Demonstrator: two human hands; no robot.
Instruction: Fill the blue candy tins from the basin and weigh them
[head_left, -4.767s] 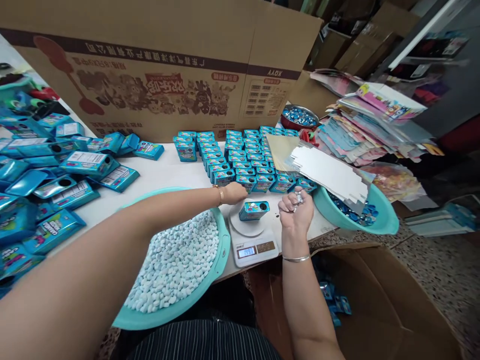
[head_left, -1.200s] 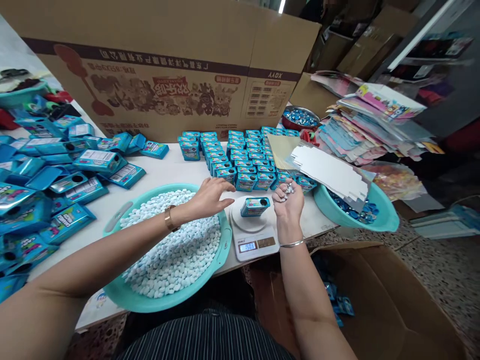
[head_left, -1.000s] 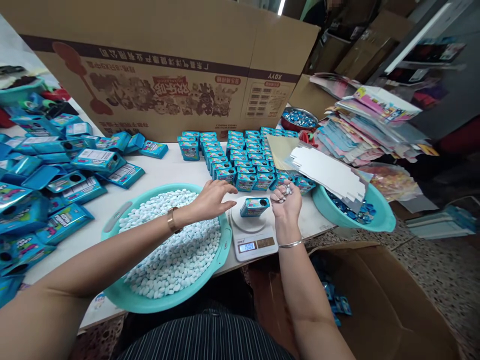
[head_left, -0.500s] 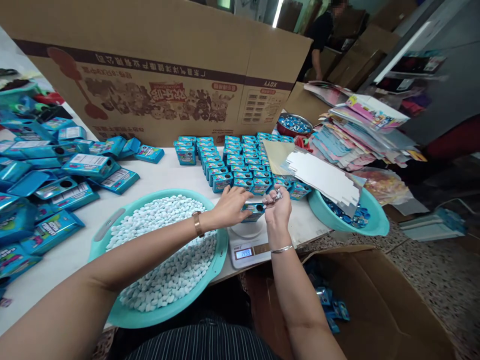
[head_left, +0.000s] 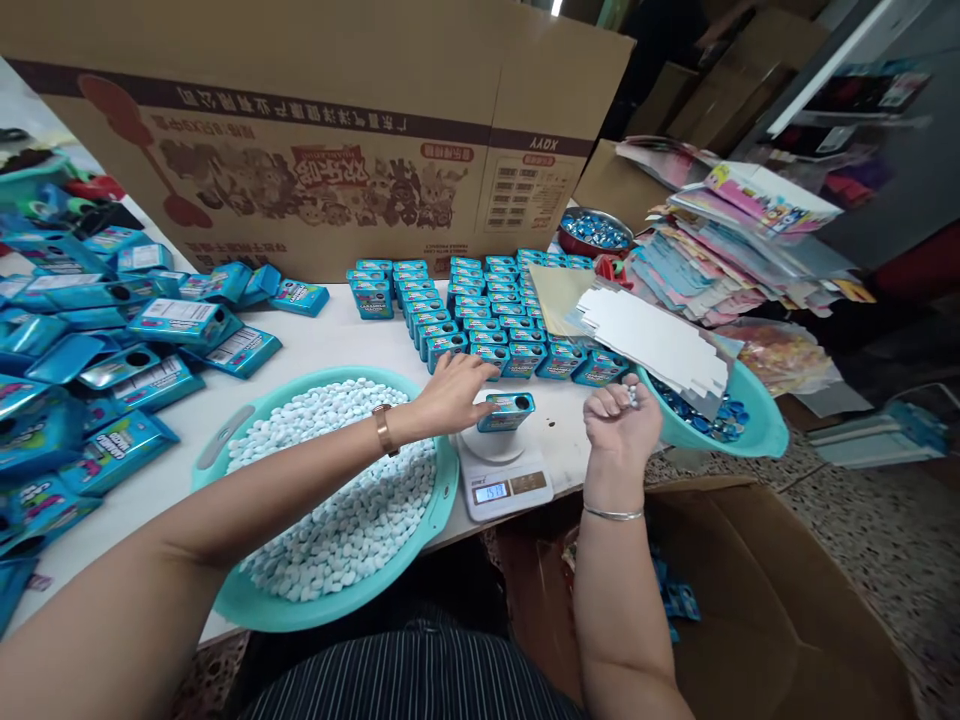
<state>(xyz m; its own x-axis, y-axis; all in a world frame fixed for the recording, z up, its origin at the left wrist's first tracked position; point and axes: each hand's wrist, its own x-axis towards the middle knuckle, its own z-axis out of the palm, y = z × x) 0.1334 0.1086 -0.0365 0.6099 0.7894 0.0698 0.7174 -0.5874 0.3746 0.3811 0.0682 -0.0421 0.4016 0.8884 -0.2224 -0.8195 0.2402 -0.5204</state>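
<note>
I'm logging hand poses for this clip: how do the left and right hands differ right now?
The left hand shows its back, fingers extended; the right hand is turned palm-up, fingers curled.
The right hand holds white tablets; the left hand is at the blue container, contact unclear.
The left wrist wears a gold-toned band, the right a thin silver-toned bangle.
Both are bare.

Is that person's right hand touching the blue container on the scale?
Apart. The head view shows bare white tabletop between the right hand and the blue container.
</note>
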